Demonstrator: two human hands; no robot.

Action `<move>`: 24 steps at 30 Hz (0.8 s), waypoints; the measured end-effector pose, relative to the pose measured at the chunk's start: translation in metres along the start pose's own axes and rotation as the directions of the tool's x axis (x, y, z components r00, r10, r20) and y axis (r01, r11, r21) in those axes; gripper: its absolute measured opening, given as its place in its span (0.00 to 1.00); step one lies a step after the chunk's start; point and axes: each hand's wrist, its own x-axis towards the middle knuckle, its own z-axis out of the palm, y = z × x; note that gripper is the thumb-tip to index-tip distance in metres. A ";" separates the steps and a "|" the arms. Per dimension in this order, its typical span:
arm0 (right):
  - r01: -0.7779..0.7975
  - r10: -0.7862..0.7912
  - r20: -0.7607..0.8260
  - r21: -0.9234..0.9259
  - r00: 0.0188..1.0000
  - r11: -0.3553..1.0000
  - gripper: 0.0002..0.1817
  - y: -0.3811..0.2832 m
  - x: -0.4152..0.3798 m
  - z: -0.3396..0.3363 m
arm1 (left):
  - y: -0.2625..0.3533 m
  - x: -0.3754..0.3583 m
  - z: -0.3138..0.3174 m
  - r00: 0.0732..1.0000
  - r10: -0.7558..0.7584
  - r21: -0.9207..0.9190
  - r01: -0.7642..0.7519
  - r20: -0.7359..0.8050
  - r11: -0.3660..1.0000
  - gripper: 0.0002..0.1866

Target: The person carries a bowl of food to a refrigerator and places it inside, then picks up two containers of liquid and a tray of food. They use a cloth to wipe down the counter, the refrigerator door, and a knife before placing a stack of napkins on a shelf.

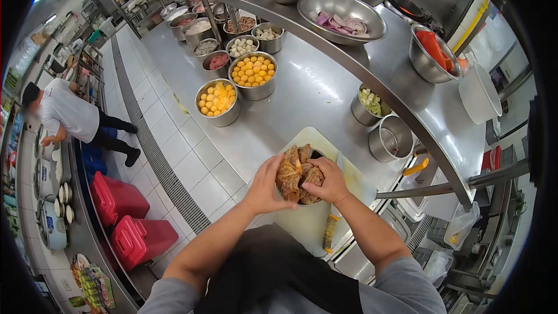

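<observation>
Brown, wrinkled leafy vegetable clumps, like preserved greens, are bunched between my two hands at the middle of the white cutting board. My left hand curves around their left side, thumb toward the front. My right hand closes over them from the right. Under the clumps, part of a round container shows; the rest is hidden. A knife with a yellow-patterned handle lies on the board right of my hands, its blade partly hidden by my right forearm.
Metal pots of egg yolks stand at the back left, with several ingredient pots behind. A pot of chopped green vegetable and a steel pot stand right. The overhead shelf holds bowls. A co-worker stands far left.
</observation>
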 end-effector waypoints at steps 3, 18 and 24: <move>0.205 -0.214 -0.074 -0.111 0.974 0.972 0.38 0.000 0.002 -0.003 | -0.005 0.002 -0.013 0.976 0.183 0.091 -0.194 0.119 0.977 0.69; 0.221 -0.193 0.111 -0.379 0.975 0.899 0.45 0.003 0.015 0.014 | 0.000 0.020 -0.003 0.961 0.088 0.233 -0.151 0.261 0.961 0.69; 0.258 -0.294 -0.127 -0.246 0.947 0.934 0.41 -0.001 -0.003 0.015 | 0.008 0.002 -0.025 0.950 0.034 0.171 -0.091 0.312 0.981 0.71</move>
